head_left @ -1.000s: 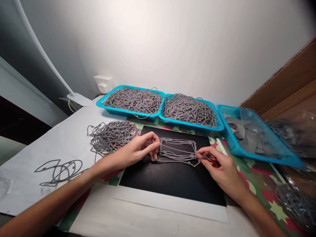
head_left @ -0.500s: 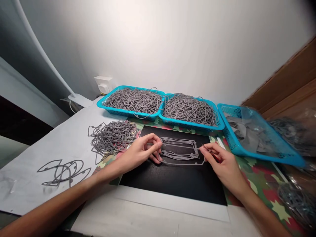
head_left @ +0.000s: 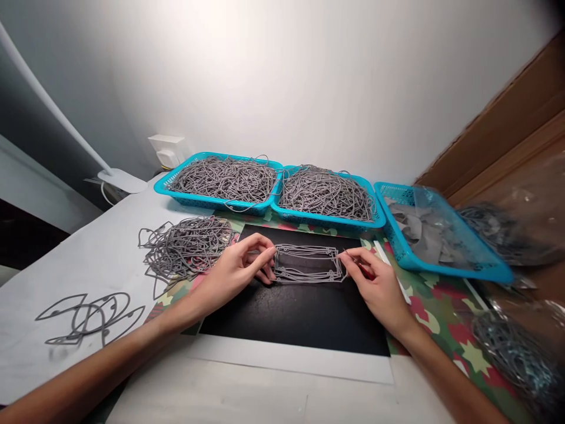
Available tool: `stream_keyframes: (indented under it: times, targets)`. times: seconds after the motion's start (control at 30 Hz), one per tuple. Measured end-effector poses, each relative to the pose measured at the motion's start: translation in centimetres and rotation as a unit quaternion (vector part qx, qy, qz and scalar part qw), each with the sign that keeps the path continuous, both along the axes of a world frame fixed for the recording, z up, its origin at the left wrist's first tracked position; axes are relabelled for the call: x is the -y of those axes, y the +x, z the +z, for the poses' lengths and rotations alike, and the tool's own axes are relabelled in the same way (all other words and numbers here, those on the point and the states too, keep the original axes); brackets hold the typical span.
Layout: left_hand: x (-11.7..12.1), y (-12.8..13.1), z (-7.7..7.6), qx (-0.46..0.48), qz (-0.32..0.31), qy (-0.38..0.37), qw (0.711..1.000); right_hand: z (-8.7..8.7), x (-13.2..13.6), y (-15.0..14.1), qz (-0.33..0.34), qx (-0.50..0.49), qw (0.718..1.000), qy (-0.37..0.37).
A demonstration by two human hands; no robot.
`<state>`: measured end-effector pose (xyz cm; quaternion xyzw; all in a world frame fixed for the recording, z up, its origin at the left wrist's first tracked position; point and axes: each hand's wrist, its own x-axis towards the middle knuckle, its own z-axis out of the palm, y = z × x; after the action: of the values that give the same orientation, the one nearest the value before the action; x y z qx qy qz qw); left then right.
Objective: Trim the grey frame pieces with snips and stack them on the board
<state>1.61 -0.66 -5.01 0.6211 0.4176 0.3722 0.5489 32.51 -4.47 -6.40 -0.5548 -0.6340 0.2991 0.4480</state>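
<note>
Several thin grey rectangular gaskets (head_left: pixel 309 274) with small eyelet tabs lie stacked on a black mat (head_left: pixel 291 318). My left hand (head_left: pixel 241 262) is closed, its fingertips pinching the left end of a gasket at the stack. At the right end, my right hand (head_left: pixel 375 277) pinches a corner of the same gasket between thumb and fingers. A slim pointed tool with a red part (head_left: pixel 365 271) is also held in that hand; its exact kind is unclear. Left of the mat sits a tangled heap of dark grey gaskets (head_left: pixel 185 247).
Two blue baskets (head_left: pixel 216 207) heaped with grey gaskets stand along the wall. A third blue basket (head_left: pixel 445 268) holds flat grey scraps. Loose gaskets (head_left: pixel 95 318) lie at left. Plastic bags of gaskets (head_left: pixel 507 347) and a cardboard box (head_left: pixel 498 129) are at right.
The gasket between my hands has moved back toward the stack, its front edge now close against the others. The whole view has shifted, so things appear further left.
</note>
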Motion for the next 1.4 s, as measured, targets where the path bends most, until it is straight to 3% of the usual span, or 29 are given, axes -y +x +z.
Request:
stream_keyframes:
  times: [0.23, 0.53, 0.9, 1.13, 1.4]
  targets:
    - [0.4, 0.3, 0.3, 0.024, 0.0, 0.044, 0.999, 0.9, 0.6, 0.3, -0.02, -0.015, 0.999, 0.042]
    - [0.9, 0.6, 1.8, 0.089, 0.0, 0.074, 0.993, 2.1, 1.5, 0.2, -0.031, -0.007, 0.993, 0.11]
    - [1.2, 0.8, 2.1, 0.158, -0.048, 0.058, 0.985, 4.2, 2.9, 0.4, -0.048, 0.005, 0.984, 0.17]
    - [1.5, 0.8, 2.4, 0.166, -0.032, 0.06, 0.984, 4.1, 2.9, 0.6, -0.035, -0.001, 0.985, 0.169]
    - [1.3, 0.7, 2.3, 0.145, -0.019, 0.047, 0.988, 3.8, 2.7, 0.4, -0.033, -0.019, 0.993, 0.109]
